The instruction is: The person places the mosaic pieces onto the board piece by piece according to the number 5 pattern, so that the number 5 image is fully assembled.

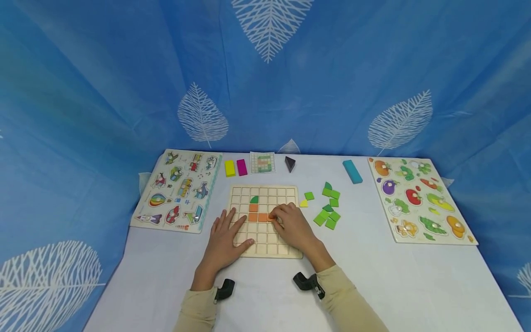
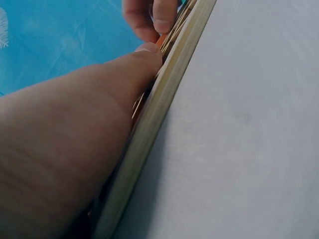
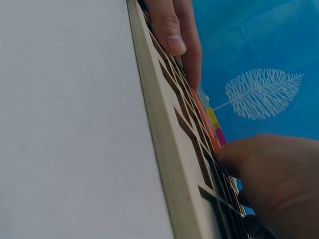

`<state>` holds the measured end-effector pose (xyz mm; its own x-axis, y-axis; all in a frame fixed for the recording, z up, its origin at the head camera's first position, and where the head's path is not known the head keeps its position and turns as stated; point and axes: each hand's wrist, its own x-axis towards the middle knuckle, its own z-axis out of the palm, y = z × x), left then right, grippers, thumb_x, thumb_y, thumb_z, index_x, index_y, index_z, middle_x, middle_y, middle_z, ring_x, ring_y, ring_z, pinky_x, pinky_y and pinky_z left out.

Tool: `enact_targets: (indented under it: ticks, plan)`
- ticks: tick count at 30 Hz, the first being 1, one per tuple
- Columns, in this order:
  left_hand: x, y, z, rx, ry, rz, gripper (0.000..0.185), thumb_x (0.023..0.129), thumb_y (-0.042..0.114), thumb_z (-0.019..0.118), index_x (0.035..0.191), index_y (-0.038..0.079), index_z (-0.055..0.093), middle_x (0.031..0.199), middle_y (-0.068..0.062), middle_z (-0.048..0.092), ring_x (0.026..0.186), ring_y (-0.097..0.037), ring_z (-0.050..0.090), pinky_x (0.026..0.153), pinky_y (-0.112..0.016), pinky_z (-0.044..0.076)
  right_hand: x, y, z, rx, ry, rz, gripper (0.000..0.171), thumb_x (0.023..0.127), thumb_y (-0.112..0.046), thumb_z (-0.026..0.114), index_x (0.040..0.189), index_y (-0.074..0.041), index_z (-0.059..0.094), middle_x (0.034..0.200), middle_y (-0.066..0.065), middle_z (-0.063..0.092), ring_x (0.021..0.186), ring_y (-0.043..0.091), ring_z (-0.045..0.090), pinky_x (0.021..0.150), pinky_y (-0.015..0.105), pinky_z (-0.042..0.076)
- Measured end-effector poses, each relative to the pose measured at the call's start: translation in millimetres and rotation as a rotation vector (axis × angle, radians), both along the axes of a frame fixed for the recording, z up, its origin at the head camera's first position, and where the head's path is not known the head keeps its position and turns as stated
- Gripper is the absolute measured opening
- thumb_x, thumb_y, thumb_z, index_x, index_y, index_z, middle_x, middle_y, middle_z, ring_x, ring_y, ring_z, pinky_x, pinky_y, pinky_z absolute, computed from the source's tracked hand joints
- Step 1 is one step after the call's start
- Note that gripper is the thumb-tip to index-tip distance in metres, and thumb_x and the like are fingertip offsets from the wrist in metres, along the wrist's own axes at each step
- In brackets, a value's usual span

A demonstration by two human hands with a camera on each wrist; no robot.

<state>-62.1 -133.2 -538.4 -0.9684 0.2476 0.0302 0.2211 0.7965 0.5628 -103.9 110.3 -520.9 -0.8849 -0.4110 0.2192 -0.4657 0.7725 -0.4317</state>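
Left hand lies flat, fingers spread, on grid board at desk centre, prob. to steady it. Right hand, fingers curled, pinches orange tile into a cell; green tiles wait at board's 3 o'clock, within reach

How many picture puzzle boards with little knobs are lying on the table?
2. A vehicle peg puzzle lies at the table's left edge, and a fruit and vegetable peg puzzle at its right edge. The grid board under the hands is a different kind.
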Motion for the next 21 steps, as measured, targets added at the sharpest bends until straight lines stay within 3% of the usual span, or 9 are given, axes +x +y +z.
enact_targets:
  ticks: [14,21]
  plan:
    - [2.1,0,0.6,-0.005,-0.010,0.002,0.076,0.089,0.055,0.071,0.152,0.018,0.050,0.169,-0.015,0.026,0.159,-0.039,0.013,0.126,-0.061,0.011,7.2,7,-4.2,0.003,0.035,-0.044,0.013,0.097,-0.023,0.071,0.106,-0.020,0.080,0.117,-0.004,0.076,0.103,0.020,0.064,0.088,0.041,0.050]
    - [0.6,1,1.1,-0.009,-0.021,0.006,0.077,0.089,0.055,0.070,0.153,0.019,0.049,0.170,-0.015,0.024,0.160,-0.038,0.011,0.127,-0.060,0.010,13.1,28,-7.5,-0.035,0.092,-0.040,0.017,0.097,-0.022,0.071,0.109,-0.016,0.081,0.117,-0.003,0.077,0.106,0.021,0.064,0.090,0.042,0.050]
